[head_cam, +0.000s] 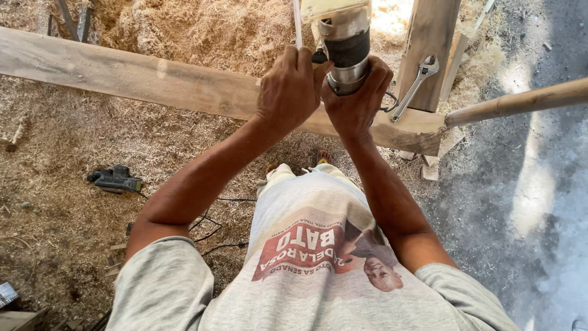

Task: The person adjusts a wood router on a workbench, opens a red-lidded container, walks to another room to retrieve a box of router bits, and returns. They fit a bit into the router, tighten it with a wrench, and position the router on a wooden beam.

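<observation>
Metal-bodied router (pixel 343 46), likely heavy and rigid, gripped low by left hand (pixel 288 92) and right hand (pixel 355 101) over plank (pixel 153 79)

A long plank (pixel 153 83) runs crosswise in front of the person, over a floor (pixel 67 184) covered in sawdust. Both hands meet above its right part: the left hand (pixel 289 92) and the right hand (pixel 355 101) sit side by side, wrapped around an upright power tool (pixel 343 43) standing on the plank. Just right of them a wrench (pixel 415 83) lies against a post (pixel 429 43), a pole (pixel 520 101) reaches away rightward, and another power tool (pixel 115 179) lies on the floor to the left, nearer than the plank.
</observation>
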### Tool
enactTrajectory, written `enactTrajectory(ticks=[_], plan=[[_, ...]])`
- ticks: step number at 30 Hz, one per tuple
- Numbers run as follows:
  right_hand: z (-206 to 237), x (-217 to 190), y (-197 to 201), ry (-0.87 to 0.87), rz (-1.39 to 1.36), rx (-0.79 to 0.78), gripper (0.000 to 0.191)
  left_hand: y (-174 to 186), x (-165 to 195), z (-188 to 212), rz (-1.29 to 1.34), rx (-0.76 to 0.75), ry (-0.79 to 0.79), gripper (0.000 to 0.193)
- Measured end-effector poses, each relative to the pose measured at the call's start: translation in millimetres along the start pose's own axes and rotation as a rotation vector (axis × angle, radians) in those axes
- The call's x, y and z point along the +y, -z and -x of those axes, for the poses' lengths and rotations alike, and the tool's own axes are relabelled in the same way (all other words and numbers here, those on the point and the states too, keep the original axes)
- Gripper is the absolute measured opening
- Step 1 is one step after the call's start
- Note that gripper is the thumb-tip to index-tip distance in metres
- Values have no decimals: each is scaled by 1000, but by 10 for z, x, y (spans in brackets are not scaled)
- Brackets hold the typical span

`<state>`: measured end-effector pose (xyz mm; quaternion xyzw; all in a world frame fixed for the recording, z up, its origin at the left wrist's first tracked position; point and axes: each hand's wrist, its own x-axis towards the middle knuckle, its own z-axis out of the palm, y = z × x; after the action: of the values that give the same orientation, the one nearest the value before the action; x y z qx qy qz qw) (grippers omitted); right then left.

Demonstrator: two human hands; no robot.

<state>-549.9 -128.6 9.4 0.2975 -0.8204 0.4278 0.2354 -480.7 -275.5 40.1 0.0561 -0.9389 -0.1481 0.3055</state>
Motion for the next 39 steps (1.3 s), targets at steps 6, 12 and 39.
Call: enactTrajectory(ticks=[6,12,39], plan=[[-33,-80,48,2,6,-39,71,102,-381,-96,-581,49,-535,39],[-29,-127,48,51,53,-69,74,65,-769,-156,-737,177,-816,26],[-252,65,43,-14,35,148,60,-98,37,-349,-234,159,-195,38]])
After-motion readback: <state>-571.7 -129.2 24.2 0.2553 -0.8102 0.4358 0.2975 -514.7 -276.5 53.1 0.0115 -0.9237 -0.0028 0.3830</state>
